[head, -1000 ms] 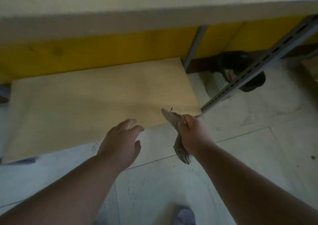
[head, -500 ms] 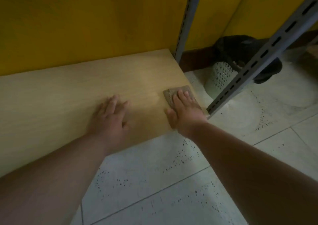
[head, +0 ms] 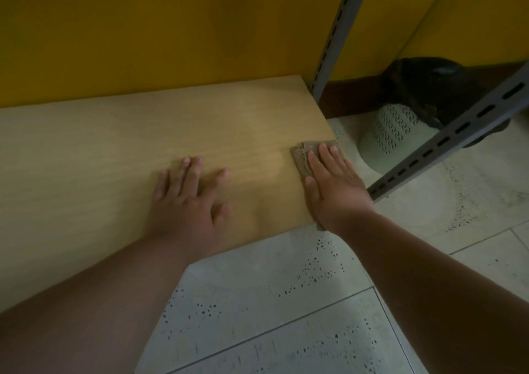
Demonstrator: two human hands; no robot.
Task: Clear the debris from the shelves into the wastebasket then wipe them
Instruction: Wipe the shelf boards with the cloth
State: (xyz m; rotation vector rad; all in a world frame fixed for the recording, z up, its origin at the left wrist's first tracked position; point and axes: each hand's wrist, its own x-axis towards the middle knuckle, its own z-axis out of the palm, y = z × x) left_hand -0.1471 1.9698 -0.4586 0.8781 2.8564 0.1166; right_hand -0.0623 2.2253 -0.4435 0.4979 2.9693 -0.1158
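Pressing cloth (head: 307,156) on wood shelf (head: 114,150), yellow wall (head: 171,30), tile flr (head: 286,302)

The right hand (head: 333,184) hides most of the cloth (head: 307,156).

Left hand (head: 190,199) flat, fingers spread; right hand (head: 333,184) flat, palm down.

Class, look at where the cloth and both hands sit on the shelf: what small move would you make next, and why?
Probably slide the right hand leftward, dragging the cloth across the shelf. The cloth lies flat under that hand at the shelf's right front corner, so the rest of the board lies to its left. The left hand rests flat in that path and would likely need lifting.
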